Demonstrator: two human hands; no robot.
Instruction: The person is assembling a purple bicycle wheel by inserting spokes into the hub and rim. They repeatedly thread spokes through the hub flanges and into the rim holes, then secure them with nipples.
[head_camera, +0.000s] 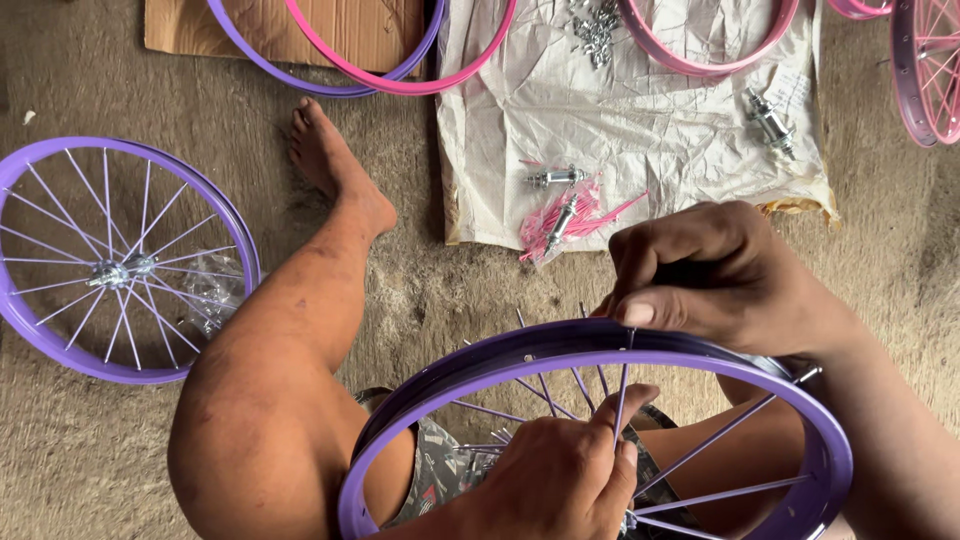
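A purple wheel rim (470, 375) with purple spokes stands upright in my lap. My left hand (560, 480) is inside the rim, pinching a purple spoke (621, 395) between thumb and fingers. My right hand (715, 275) is curled over the top of the rim, its fingertips pressed where that spoke meets the rim. Whether it holds a small part there is hidden by the fingers. My bare left leg (290, 370) stretches forward beside the rim.
A finished purple spoked wheel (25, 320) lies on the floor at left. Ahead, crumpled paper (650, 110) carries a bunch of pink spokes (570, 220), metal hubs (770, 122) and a pile of small nipples (597, 25). Pink and purple bare rims (400, 82) lie on cardboard.
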